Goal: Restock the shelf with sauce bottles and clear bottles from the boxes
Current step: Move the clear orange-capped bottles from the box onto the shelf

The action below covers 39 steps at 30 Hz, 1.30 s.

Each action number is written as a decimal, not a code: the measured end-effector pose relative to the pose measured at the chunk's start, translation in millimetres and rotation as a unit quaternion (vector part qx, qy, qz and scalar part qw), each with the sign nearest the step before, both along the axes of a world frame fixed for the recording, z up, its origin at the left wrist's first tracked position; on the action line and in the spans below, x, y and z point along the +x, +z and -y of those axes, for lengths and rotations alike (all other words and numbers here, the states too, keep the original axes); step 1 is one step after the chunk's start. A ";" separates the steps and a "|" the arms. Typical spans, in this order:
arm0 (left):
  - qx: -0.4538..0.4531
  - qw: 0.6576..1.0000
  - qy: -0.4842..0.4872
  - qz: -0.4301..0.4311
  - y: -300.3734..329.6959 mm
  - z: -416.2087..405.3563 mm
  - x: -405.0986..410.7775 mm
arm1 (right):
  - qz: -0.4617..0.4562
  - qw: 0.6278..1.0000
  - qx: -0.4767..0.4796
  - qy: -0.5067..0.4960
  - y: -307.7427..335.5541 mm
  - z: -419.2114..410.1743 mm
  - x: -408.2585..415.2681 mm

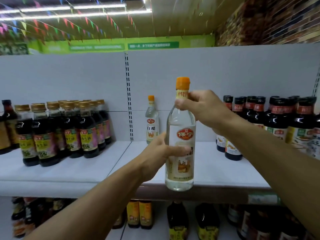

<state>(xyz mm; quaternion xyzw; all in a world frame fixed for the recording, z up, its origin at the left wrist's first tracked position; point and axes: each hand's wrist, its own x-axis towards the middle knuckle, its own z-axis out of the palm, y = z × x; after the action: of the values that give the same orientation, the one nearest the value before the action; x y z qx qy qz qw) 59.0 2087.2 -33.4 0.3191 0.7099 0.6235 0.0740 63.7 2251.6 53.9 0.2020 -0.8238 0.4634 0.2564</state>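
I hold a clear bottle [181, 129] with an orange cap and a red-and-white label upright in front of the white shelf [216, 170]. My right hand [200, 108] grips its neck just under the cap. My left hand [161, 153] wraps around its lower body, fingers across the label. The bottle's base hangs at the shelf's front edge. A second clear bottle [152, 120] of the same kind stands alone at the back of the shelf, near the slotted upright.
Dark sauce bottles with gold caps [64, 130] stand in rows on the left part of the shelf. Dark-capped sauce bottles [277, 122] fill the right. Bare shelf lies between them. More bottles [176, 220] sit on the shelf below.
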 end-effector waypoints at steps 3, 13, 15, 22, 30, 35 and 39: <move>0.015 1.000 0.012 0.002 2.0 2.3 -19.3 | -0.013 1.000 -0.018 -0.010 5.5 9.2 -15.1; -0.055 0.995 0.079 0.005 -37.7 9.2 -90.3 | -0.004 0.994 0.014 -0.105 -4.3 17.4 -101.7; -0.072 0.995 0.069 0.002 -46.1 10.0 -104.9 | 0.005 0.992 0.024 -0.121 -10.4 17.2 -123.6; -0.112 0.992 0.051 -0.016 -58.9 8.7 -147.0 | 0.034 0.986 0.050 -0.155 -26.7 18.9 -190.7; -0.239 0.963 0.077 -0.101 -74.3 -0.4 -186.1 | 0.034 0.981 0.079 -0.171 -38.3 25.0 -241.7; -0.267 0.949 0.084 -0.142 -80.9 -5.3 -207.3 | 0.035 0.977 0.083 -0.193 -45.2 21.3 -264.1; -0.311 0.932 0.070 -0.175 -89.8 -11.4 -220.6 | 0.047 0.976 0.068 -0.201 -46.6 15.9 -280.3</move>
<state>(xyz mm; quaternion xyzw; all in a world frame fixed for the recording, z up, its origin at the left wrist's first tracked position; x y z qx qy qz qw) -161.7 2098.6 -123.2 0.3341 0.8903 0.3095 0.0001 -216.6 2235.7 7.2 0.0273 -0.8882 0.3543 0.2913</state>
